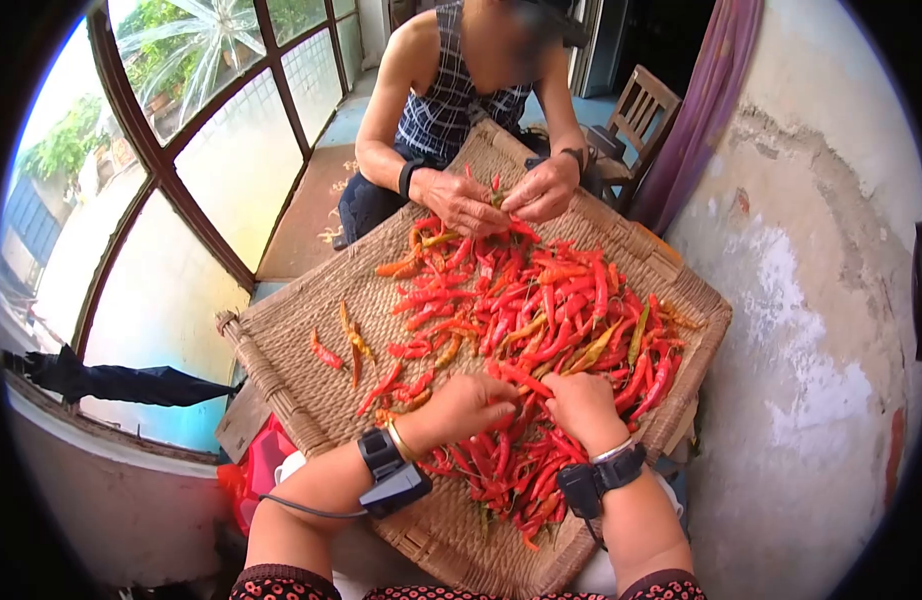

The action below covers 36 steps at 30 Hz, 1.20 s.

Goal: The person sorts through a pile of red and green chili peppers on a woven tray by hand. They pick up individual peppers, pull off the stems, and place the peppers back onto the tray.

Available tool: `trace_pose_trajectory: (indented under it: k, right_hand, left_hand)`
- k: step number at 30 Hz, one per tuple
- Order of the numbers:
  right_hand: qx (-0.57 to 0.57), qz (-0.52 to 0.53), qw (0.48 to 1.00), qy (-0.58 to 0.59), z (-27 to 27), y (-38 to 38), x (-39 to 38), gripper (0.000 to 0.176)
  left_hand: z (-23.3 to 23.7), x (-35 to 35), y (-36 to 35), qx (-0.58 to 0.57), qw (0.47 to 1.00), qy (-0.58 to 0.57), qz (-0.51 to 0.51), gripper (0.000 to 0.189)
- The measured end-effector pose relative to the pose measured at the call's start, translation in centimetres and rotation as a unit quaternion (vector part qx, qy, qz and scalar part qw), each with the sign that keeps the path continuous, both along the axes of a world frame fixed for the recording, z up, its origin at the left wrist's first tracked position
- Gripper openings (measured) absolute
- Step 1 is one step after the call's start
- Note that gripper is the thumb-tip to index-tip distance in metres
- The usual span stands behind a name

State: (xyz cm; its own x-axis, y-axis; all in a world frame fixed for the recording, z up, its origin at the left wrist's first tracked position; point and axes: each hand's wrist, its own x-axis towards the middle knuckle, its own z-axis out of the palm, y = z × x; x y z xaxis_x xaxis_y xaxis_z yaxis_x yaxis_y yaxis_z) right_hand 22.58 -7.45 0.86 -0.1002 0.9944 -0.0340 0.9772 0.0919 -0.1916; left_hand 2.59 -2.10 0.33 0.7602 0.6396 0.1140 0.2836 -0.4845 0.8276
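Note:
A large heap of red chili peppers (571,300), with some orange and greenish ones among them, lies on a woven tray (291,330). Over the near part of the heap, my left hand (466,408) has its fingers curled together; whatever they pinch, if anything, is hidden. Close beside it, my right hand (586,408) is closed, its fingertips pinching the end of a red chili pepper (524,379) that points toward my left hand. Both hands are low over the peppers, a small gap apart.
Across the tray sits another person (471,100), whose two hands work at peppers on the far side. A wooden chair (641,110) stands behind at right. Windows and a folded dark umbrella (141,385) are at left, a peeling wall (801,300) at right.

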Motion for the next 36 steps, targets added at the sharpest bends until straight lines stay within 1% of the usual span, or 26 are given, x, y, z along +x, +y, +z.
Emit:
trace_pose_trajectory:
  k: [2,5,6,7,8,10,12,13,15,18,19,20,21,22,23,24,26,27,28,29,30,32,33,34,35,36]
  right_hand:
    - [0.015,0.002,0.999,0.032,0.6,0.1,-0.1,0.013]
    - [-0.037,0.078,0.985,0.152,1.1,0.2,-0.4,0.017]
    - [-0.035,0.079,0.985,0.151,1.3,0.2,-0.6,0.017]
    - [-0.072,0.07,0.973,0.208,1.5,0.2,-0.9,0.018]
    - [-0.112,0.06,0.956,0.266,1.7,0.1,-1.1,0.02]
    - [-0.111,0.074,0.951,0.278,2.3,0.0,-0.9,0.021]
    - [-0.146,0.03,0.925,0.349,3.6,-0.3,-0.9,0.02]
    - [-0.146,0.032,0.925,0.348,3.5,-0.3,-0.9,0.02]
    - [-0.059,0.006,0.906,0.419,3.2,-0.3,-0.7,0.015]
    - [-0.014,-0.037,0.897,0.44,2.9,0.0,-0.4,0.02]
    - [0.032,-0.034,0.914,0.402,2.7,0.2,-0.1,0.022]
    - [0.03,-0.035,0.914,0.402,2.7,0.1,0.1,0.022]
    - [0.062,-0.051,0.958,0.275,2.6,0.0,0.3,0.023]
    - [0.095,-0.066,0.983,0.142,2.7,-0.1,0.6,0.026]
    - [0.037,-0.077,0.99,0.11,2.2,-0.1,1.1,0.033]
    - [0.037,-0.077,0.99,0.11,1.9,0.0,1.1,0.033]
    - [-0.03,-0.046,0.991,0.122,1.5,0.0,1.3,0.041]
    - [-0.038,-0.037,0.993,0.109,1.5,0.0,1.1,0.046]
    - [-0.037,-0.034,0.993,0.107,1.1,0.1,1.0,0.046]
    - [-0.067,-0.005,0.989,0.128,0.4,0.3,0.9,0.046]
    - [-0.097,0.022,0.984,0.149,0.1,0.3,0.8,0.047]
    - [-0.112,0.017,0.985,0.133,-0.1,0.5,0.6,0.042]
    - [-0.078,0.03,0.986,0.145,-0.6,0.7,0.7,0.037]
    - [-0.044,0.042,0.986,0.158,-0.8,0.8,0.7,0.031]
    - [-0.045,0.042,0.986,0.157,-0.8,0.7,0.6,0.031]
    - [-0.035,0.047,0.978,0.2,-0.1,0.6,0.2,0.026]
  left_hand:
    - [-0.1,0.0,-0.1,0.049,0.999,-0.012,0.007,0.025]
    - [1.2,-0.1,-0.3,0.117,0.992,-0.021,0.039,0.028]
    - [1.5,-0.2,-0.4,0.14,0.988,-0.02,0.064,0.03]
    - [1.5,-0.4,0.0,0.142,0.987,-0.021,0.065,0.03]
    - [1.4,-0.8,0.4,0.157,0.987,0.005,0.039,0.028]
    - [1.7,-1.4,0.9,0.17,0.985,0.031,0.015,0.026]
    - [2.3,-1.9,1.1,0.132,0.983,0.125,-0.023,0.023]
    - [2.5,-2.0,1.2,0.132,0.983,0.125,-0.021,0.023]
    - [2.7,-2.3,1.5,0.128,0.985,0.115,-0.011,0.019]
    - [2.5,-2.7,2.3,0.099,0.992,0.072,0.004,0.016]
    - [2.0,-2.8,2.8,0.099,0.993,0.072,0.004,0.016]
    - [1.2,-2.9,3.3,-0.022,0.998,-0.005,0.05,0.014]
    - [1.2,-2.9,3.5,-0.142,0.982,-0.081,0.096,0.013]
    - [1.5,-3.1,3.7,-0.142,0.982,-0.08,0.096,0.013]
    - [2.0,-3.2,3.8,-0.213,0.956,-0.147,0.141,0.013]
    - [2.5,-3.3,4.1,-0.281,0.917,-0.213,0.185,0.013]
    - [1.6,-3.9,5.3,-0.299,0.903,-0.232,0.203,0.013]
    - [1.1,-4.0,5.8,-0.327,0.85,-0.313,0.271,0.016]
    - [0.6,-4.2,6.2,-0.349,0.784,-0.388,0.335,0.02]
    - [0.0,-4.4,6.6,-0.343,0.779,-0.418,0.318,0.031]
    - [0.2,-4.3,6.2,-0.342,0.779,-0.417,0.319,0.031]
    - [0.7,-3.6,5.3,-0.37,0.784,-0.33,0.373,0.044]
    - [0.3,-3.4,4.9,-0.393,0.802,-0.303,0.334,0.045]
    - [0.1,-3.0,4.3,-0.394,0.801,-0.302,0.334,0.045]
    - [0.1,-2.5,3.6,-0.385,0.862,-0.233,0.234,0.043]
    - [0.3,-1.9,2.9,-0.368,0.907,-0.16,0.13,0.041]
